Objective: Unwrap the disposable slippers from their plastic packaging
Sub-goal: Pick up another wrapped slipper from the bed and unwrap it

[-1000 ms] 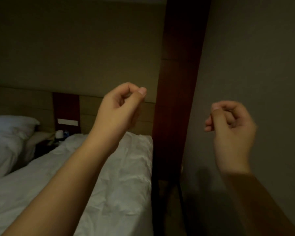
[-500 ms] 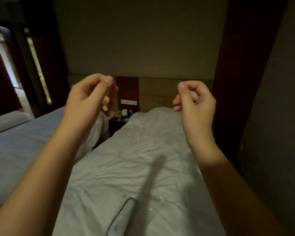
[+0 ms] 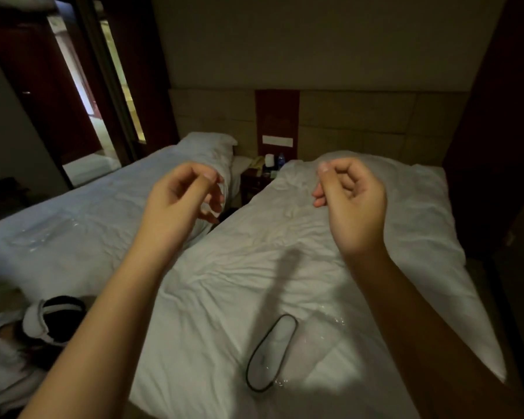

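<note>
A white disposable slipper (image 3: pixel 271 352) with a dark rim lies on the near part of the right bed (image 3: pixel 406 237), inside clear plastic packaging (image 3: pixel 318 337) that glints beside it. Both my hands are raised in the air well above the slipper and touch nothing. My left hand (image 3: pixel 183 196) has its fingers loosely curled and spread apart. My right hand (image 3: pixel 353 201) is curled, thumb against the index finger, with nothing in it.
A second white bed (image 3: pixel 88 213) stands at the left with clear plastic (image 3: pixel 43 234) lying on it. Between the beds is a nightstand (image 3: pixel 254 179) with a small bottle (image 3: pixel 281 160). A person wearing a headset (image 3: pixel 47 322) is at the lower left. Dark wood panelling (image 3: pixel 502 146) lines the right.
The view has swung left and down from the wall to the beds, bringing the wrapped slipper fully into sight. My left fingers have loosened apart; both hands stay raised.
</note>
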